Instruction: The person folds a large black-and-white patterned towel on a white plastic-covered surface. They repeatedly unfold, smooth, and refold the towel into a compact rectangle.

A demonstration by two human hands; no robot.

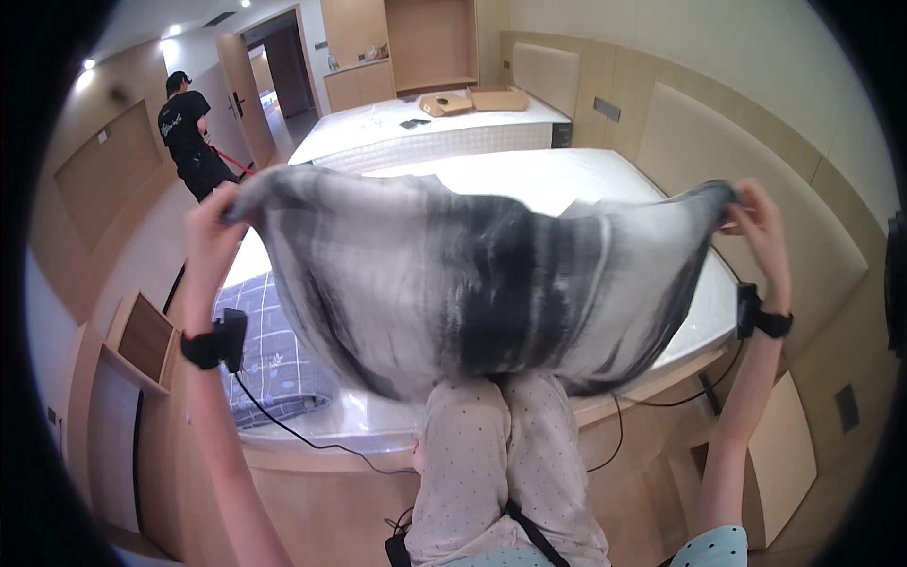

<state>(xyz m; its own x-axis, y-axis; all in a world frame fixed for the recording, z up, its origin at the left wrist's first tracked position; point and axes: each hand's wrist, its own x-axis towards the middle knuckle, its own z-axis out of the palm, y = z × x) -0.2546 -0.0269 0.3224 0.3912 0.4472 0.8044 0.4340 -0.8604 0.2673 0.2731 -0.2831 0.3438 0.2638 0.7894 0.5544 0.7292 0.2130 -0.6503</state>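
A grey, black and white patterned cloth (496,283) is stretched wide in front of me, blurred as if moving. My left hand (216,220) pinches its upper left corner, and my right hand (758,220) grips the upper right one. Between them the cloth sags down to my knees and hides part of the near mattress (623,166), which is white and looks plastic-covered. Left of the hanging cloth, a blue-grey checked fabric piece (273,354) lies on that mattress. Each of my wrists wears a black strapped device with a cable.
Behind stands a second mattress (432,138) with an opened cardboard box (496,99) on it. A person in black (188,135) stands at the far left, near an open door (244,99). Wooden shelving (142,344) stands at left. Black cables (319,446) trail beside my legs.
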